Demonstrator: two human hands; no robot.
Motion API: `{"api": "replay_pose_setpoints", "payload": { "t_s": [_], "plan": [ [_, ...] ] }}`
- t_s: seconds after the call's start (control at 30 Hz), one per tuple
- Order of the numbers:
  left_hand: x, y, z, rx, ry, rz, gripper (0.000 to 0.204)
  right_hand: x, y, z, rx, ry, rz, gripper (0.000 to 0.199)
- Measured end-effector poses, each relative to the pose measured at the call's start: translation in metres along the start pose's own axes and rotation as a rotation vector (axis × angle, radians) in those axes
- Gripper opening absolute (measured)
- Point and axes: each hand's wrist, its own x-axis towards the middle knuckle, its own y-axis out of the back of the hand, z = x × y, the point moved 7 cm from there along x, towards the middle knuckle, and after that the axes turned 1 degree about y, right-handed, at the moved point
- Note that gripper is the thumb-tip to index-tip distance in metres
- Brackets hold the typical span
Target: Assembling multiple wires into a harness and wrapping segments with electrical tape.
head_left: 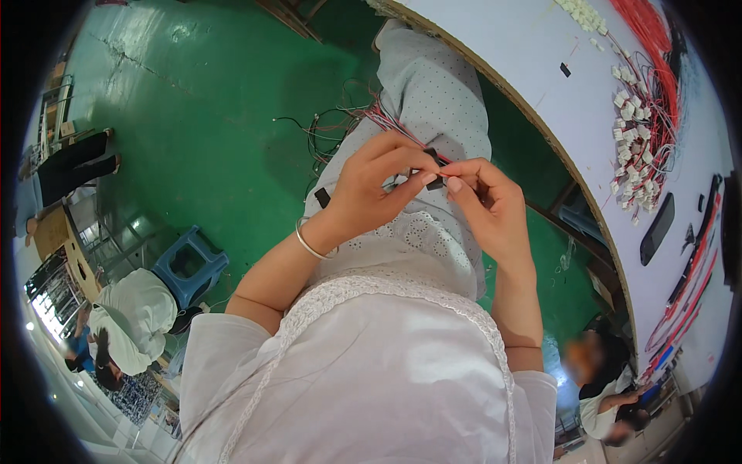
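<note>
Over my lap, my left hand (371, 185) is closed, thumb and forefinger pinched at a small black connector (435, 183). My right hand (493, 207) meets it from the right, its thumb and forefinger pinching a thin red wire (443, 173) at the connector. The fingertips partly hide how wire and connector join. A bundle of red, black and white wires (376, 116) lies across my thigh beyond the left hand, with loose ends hanging past its left side. Beside my left wrist, another black piece (322, 197) rests on the lap.
A white table (541, 54) curves along the right. On it lie red wires with white connectors (635, 147), a black phone (658, 230), a small black piece (565, 70) and more red and black wires (688, 286). A blue stool (190, 265) stands left; other people are around.
</note>
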Motion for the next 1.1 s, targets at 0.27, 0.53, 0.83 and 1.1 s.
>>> {"api": "replay_pose_setpoints", "payload": {
  "t_s": [0.27,0.53,0.83,1.1],
  "plan": [
    [-0.007,0.001,0.020,0.297,-0.477,-0.181,0.028,0.002,-0.002,-0.001,-0.052,-0.086,0.009,0.008],
    [0.001,0.002,0.012,0.163,-0.221,-0.171,0.022,-0.002,-0.003,-0.002,-0.040,-0.055,0.033,0.005],
    [0.008,-0.002,0.006,0.088,-0.043,-0.169,0.016,0.000,-0.004,-0.005,-0.117,0.001,-0.001,0.010],
    [-0.012,-0.013,-0.033,-0.585,0.799,-0.199,0.026,0.002,-0.001,0.008,-0.167,0.030,0.009,0.010]
  ]
}}
